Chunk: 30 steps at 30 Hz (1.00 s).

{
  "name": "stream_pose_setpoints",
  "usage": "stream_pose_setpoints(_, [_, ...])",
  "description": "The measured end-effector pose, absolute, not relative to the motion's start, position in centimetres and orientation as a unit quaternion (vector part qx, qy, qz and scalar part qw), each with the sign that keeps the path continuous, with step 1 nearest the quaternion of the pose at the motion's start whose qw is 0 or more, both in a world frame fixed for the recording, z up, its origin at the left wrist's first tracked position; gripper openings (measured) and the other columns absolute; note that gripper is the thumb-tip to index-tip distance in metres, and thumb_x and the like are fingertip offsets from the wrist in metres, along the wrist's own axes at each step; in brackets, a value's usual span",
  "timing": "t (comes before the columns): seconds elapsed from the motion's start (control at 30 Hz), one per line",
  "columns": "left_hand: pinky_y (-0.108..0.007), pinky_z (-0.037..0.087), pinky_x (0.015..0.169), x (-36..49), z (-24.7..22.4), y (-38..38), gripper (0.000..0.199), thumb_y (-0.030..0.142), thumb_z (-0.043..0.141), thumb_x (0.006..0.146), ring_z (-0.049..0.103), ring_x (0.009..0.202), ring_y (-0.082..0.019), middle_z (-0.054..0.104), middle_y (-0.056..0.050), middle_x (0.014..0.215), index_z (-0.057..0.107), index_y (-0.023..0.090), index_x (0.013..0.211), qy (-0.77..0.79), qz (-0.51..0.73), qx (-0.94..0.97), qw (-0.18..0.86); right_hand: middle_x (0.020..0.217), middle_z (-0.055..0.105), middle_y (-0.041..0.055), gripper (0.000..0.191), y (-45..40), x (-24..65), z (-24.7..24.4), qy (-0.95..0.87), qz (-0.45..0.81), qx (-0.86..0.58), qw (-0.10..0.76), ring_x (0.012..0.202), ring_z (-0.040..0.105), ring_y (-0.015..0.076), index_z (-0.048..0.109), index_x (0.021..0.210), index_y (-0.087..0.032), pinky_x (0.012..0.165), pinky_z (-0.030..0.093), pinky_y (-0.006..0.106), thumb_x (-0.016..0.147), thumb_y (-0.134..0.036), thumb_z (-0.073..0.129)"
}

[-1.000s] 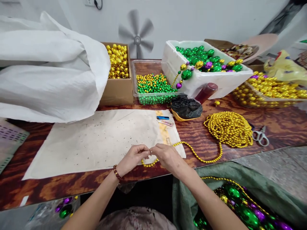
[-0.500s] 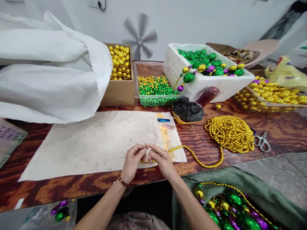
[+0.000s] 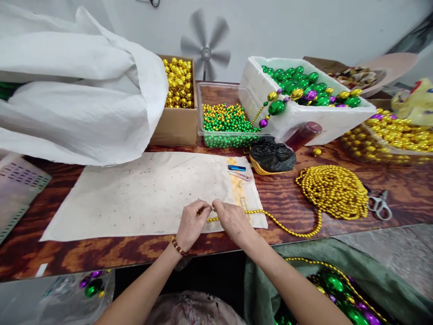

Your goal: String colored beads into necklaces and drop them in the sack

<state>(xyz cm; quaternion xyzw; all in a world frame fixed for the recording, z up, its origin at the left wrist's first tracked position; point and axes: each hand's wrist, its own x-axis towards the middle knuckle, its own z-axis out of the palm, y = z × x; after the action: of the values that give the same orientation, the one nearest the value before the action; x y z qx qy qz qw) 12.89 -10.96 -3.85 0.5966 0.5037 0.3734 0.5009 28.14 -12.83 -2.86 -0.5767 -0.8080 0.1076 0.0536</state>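
Observation:
Over the front of a white cloth (image 3: 135, 194), my left hand (image 3: 191, 223) and my right hand (image 3: 233, 221) meet with fingers pinched. A gold bead string (image 3: 213, 219) passes between them, its end at my left fingertips. Under my right hand the string continues rightward across the table to a coiled pile of gold beads (image 3: 333, 192). The fingertips mostly hide the exact spot being worked. A blue lighter (image 3: 237, 168) and a thin clear-and-pink tool (image 3: 240, 175) lie beyond my right hand on the cloth.
Behind stand a carton of gold balls (image 3: 176, 126), a clear tray of small beads (image 3: 230, 141) and a foam box (image 3: 324, 117). Scissors (image 3: 380, 206) lie right of the coil. A black-lined basket (image 3: 272, 158) sits mid-table. Below right hangs a green sack (image 3: 260, 275) of bead strands.
My right hand has turned over, its back now facing up, and the fingertips have shifted. The whole view has swung slightly left. The bead string is still between my hands.

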Motion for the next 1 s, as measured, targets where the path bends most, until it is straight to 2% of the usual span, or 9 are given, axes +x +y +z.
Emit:
stream_pose_setpoints(0.1, [-0.024, 0.036, 0.058, 12.9, -4.3, -10.8, 0.019, 0.029, 0.059, 0.079, 0.045, 0.058, -0.011, 0.053, 0.003, 0.059, 0.062, 0.018, 0.064, 0.513, 0.378, 0.548, 0.542, 0.092, 0.072, 0.0135, 0.022, -12.3, 28.0, -3.3, -0.807, 0.120, -0.568, 0.107, 0.083, 0.069, 0.0248, 0.061, 0.094, -0.017, 0.070, 0.050, 0.032, 0.092, -0.001, 0.046])
stream_pose_setpoints(0.23, [-0.024, 0.034, 0.054, 12.6, -4.9, -10.6, 0.018, 0.032, 0.061, 0.077, 0.039, 0.052, -0.009, 0.045, 0.006, 0.053, 0.066, 0.017, 0.071, 0.491, 0.393, 0.482, 0.610, 0.126, 0.065, 0.0141, 0.020, -12.4, 27.9, -4.7, -0.736, 0.234, -0.542, 0.332, 0.117, 0.061, 0.0245, 0.065, 0.100, -0.019, 0.098, 0.047, 0.041, 0.096, -0.012, 0.047])
stream_pose_setpoints(0.3, [-0.024, 0.035, 0.055, 12.5, -4.8, -10.7, 0.017, 0.031, 0.062, 0.076, 0.040, 0.053, -0.009, 0.047, 0.005, 0.054, 0.068, 0.016, 0.072, 0.485, 0.396, 0.487, 0.609, 0.122, 0.067, 0.0110, 0.014, -12.5, 27.5, -5.2, -0.648, 0.334, -0.532, 0.430, 0.116, 0.060, 0.0232, 0.068, 0.097, -0.021, 0.101, 0.045, 0.040, 0.095, -0.023, 0.054])
stream_pose_setpoints(0.4, [-0.024, 0.036, 0.057, 12.5, -4.3, -11.1, 0.018, 0.032, 0.064, 0.076, 0.042, 0.054, -0.010, 0.048, 0.005, 0.054, 0.066, 0.016, 0.067, 0.486, 0.392, 0.497, 0.603, 0.106, 0.069, 0.0074, 0.011, -12.6, 26.6, -5.5, -0.505, 0.443, -0.523, 0.525, 0.104, 0.063, 0.0224, 0.069, 0.083, -0.021, 0.095, 0.046, 0.036, 0.087, -0.030, 0.065])
stream_pose_setpoints(0.5, [-0.025, 0.037, 0.058, 12.8, -4.1, -11.4, 0.023, 0.035, 0.065, 0.077, 0.043, 0.054, -0.009, 0.050, 0.004, 0.054, 0.064, 0.016, 0.064, 0.488, 0.407, 0.469, 0.613, 0.096, 0.066, 0.0045, 0.013, -12.7, 25.5, -5.7, -0.440, 0.450, -0.534, 0.564, 0.096, 0.061, 0.0203, 0.067, 0.078, -0.020, 0.091, 0.045, 0.033, 0.083, -0.032, 0.067])
stream_pose_setpoints(0.67, [-0.024, 0.036, 0.057, 13.2, -4.4, -11.7, 0.022, 0.036, 0.068, 0.077, 0.043, 0.054, -0.009, 0.050, 0.004, 0.055, 0.066, 0.016, 0.069, 0.486, 0.453, 0.401, 0.631, 0.082, 0.058, 0.0000, 0.020, -13.1, 24.2, -6.1, -0.403, 0.460, -0.547, 0.572, 0.082, 0.055, 0.0172, 0.059, 0.082, -0.021, 0.080, 0.043, 0.029, 0.088, -0.040, 0.061])
stream_pose_setpoints(0.8, [-0.023, 0.025, 0.050, 12.9, -4.7, -11.9, 0.028, 0.044, 0.069, 0.079, 0.030, 0.050, -0.007, 0.039, 0.007, 0.053, 0.067, 0.016, 0.075, 0.458, 0.431, 0.408, 0.662, 0.086, 0.058, 0.0013, 0.026, -12.7, 24.4, -5.3, -0.254, 0.576, -0.456, 0.629, 0.090, 0.058, 0.0193, 0.057, 0.080, -0.022, 0.087, 0.046, 0.033, 0.079, -0.045, 0.070])
stream_pose_setpoints(0.9, [-0.024, 0.020, 0.048, 12.4, -4.4, -12.0, 0.032, 0.048, 0.068, 0.079, 0.022, 0.049, -0.007, 0.031, 0.008, 0.052, 0.065, 0.017, 0.074, 0.458, 0.406, 0.438, 0.659, 0.080, 0.049, -0.0010, 0.028, -12.1, 24.9, -4.1, -0.151, 0.641, -0.361, 0.660, 0.075, 0.053, 0.0162, 0.052, 0.077, -0.024, 0.087, 0.050, 0.038, 0.074, -0.041, 0.074])
stream_pose_setpoints(1.0, [-0.024, 0.018, 0.047, 12.0, -3.9, -12.0, 0.034, 0.050, 0.069, 0.079, 0.021, 0.049, -0.007, 0.029, 0.008, 0.052, 0.064, 0.017, 0.073, 0.452, 0.386, 0.470, 0.652, 0.074, 0.041, -0.0024, 0.026, -11.8, 25.1, -3.5, -0.145, 0.661, -0.335, 0.655, 0.064, 0.044, 0.0150, 0.048, 0.076, -0.025, 0.085, 0.051, 0.041, 0.077, -0.039, 0.070])
